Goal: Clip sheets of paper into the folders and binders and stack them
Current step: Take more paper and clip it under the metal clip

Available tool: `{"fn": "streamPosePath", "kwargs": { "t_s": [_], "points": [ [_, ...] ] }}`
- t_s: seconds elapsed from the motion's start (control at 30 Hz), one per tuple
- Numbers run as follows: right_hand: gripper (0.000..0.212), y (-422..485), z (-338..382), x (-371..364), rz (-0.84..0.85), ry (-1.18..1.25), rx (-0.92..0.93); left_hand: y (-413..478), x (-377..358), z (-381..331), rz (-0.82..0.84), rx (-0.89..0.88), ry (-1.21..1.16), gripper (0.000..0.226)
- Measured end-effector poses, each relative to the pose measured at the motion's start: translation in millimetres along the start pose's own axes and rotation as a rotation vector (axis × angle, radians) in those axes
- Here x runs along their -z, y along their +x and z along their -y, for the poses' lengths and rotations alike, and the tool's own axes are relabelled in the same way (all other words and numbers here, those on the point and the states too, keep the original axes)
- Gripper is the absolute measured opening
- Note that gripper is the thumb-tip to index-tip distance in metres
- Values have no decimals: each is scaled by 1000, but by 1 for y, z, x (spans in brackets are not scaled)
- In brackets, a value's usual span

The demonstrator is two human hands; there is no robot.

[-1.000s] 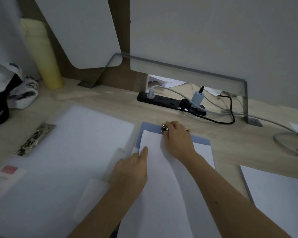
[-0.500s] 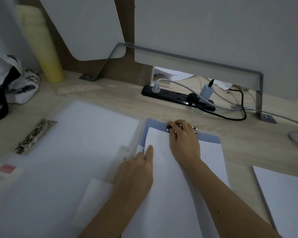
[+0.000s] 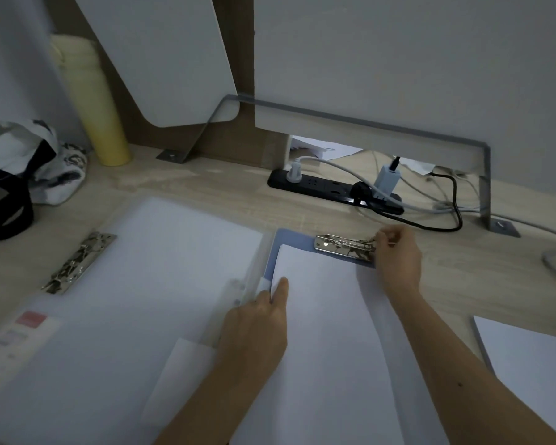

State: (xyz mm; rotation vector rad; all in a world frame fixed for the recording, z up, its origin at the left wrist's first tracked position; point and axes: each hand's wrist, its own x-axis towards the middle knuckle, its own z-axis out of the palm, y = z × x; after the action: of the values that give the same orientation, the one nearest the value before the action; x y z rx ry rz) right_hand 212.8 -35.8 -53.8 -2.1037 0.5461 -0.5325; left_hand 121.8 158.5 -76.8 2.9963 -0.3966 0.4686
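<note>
A blue folder (image 3: 281, 244) lies open on the desk with white sheets of paper (image 3: 325, 332) on it. Its metal clip (image 3: 344, 247) sits at the top edge, just above the sheets. My right hand (image 3: 398, 258) grips the clip's right end with fingers curled. My left hand (image 3: 257, 329) lies flat on the sheets' left edge, index finger stretched forward. The folder's translucent white cover (image 3: 135, 300) lies spread to the left, with a second metal clip (image 3: 77, 263) beside it.
A stack of white paper (image 3: 533, 364) lies at the right. A black power strip (image 3: 334, 189) with plugs and cables runs along the back. A yellow bottle (image 3: 93, 114) and a patterned bag (image 3: 29, 162) stand at the left rear.
My right hand has moved from the middle of the clip to its right end, uncovering the clip. The left hand stays on the paper. The view has shifted slightly.
</note>
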Motion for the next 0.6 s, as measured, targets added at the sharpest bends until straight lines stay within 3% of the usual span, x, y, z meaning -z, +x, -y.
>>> {"fn": "streamPosePath", "kwargs": {
  "t_s": [0.23,0.3,0.47,0.6],
  "points": [
    [31,-10,-35,67,101,-134,-146,0,-9,5,-97,-83,33,36],
    [32,-24,-38,83,169,-151,-158,-2,-2,4,-21,-61,23,38],
    [31,-61,-46,97,291,-215,-128,-1,10,-4,146,158,-84,52],
    [28,-72,-49,99,338,-264,-97,-3,10,0,71,306,-372,38]
  ]
}}
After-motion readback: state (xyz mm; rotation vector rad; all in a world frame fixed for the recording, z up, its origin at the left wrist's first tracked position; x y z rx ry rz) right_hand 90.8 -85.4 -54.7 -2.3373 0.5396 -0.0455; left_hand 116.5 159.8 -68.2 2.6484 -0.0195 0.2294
